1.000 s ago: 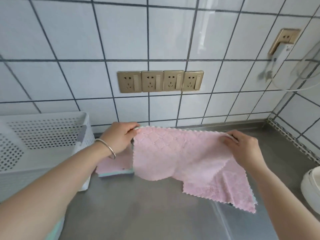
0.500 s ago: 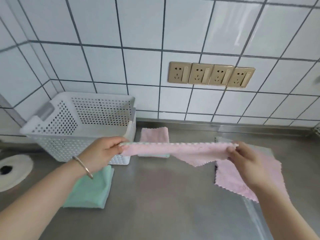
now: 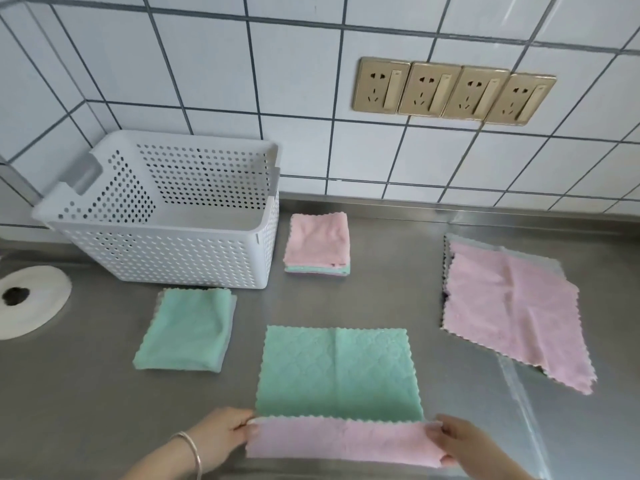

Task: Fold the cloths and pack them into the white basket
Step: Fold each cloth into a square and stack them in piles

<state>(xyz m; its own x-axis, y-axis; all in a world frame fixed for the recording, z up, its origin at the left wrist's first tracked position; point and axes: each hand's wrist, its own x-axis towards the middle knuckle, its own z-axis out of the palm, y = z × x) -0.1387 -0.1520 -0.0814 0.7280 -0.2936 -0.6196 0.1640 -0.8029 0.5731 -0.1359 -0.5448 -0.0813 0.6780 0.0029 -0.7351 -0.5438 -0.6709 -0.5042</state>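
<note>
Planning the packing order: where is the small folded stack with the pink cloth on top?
In the head view, the folded stack sits centre-left on the steel counter, just right of the white basket, near the tiled wall.

1. One basket, beyond the left hand.
2. Two hands; the right hand is the other. One bangle, on the left wrist.
3. One cloth, green side up with a pink edge, between the hands.
4. One green folded cloth, beyond the left hand.
5. One folded stack, far beyond the hands; its count is unclear.
6. One unfolded pile, pink on top, beyond the right hand; its count is unclear.
7. Four sockets, far beyond the right hand.
8. One white disc, far left of the left hand.
</note>
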